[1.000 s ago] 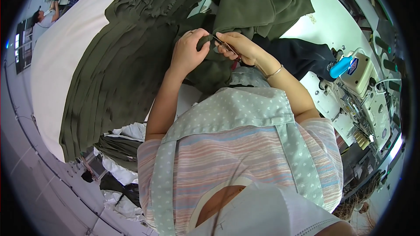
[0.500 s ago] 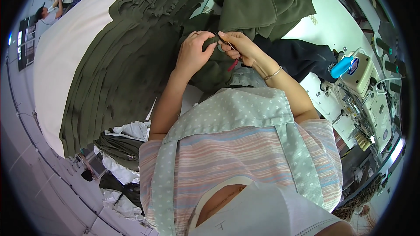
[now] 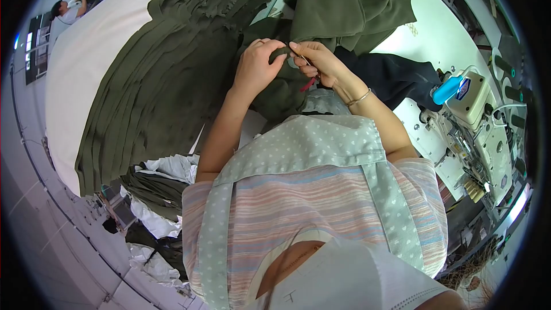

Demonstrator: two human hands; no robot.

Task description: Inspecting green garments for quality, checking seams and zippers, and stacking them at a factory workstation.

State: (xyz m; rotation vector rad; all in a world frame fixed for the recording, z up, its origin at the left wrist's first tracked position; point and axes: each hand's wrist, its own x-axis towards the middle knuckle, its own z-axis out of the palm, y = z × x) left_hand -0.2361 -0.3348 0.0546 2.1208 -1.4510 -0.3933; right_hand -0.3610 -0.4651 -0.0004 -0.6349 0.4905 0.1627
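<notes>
My left hand is closed in a pinch on the edge of a dark olive-green fabric piece. Right beside it, my right hand curls around a slim metal tool with a red ribbon hanging from it. Its tip meets the fabric between my two hands; whether it is snips or tweezers I cannot make out. More olive-green cloth hangs below my hands toward my apron.
A long fanned stack of olive-green cut pieces covers the left of the white table. Crumpled green cloth lies ahead, black fabric to the right by a sewing machine. Bundles sit low left. Another person works far left.
Both hands stay together at the fabric, with only slight finger movement. The view has shifted a little; the cloth stacks lie as before.
</notes>
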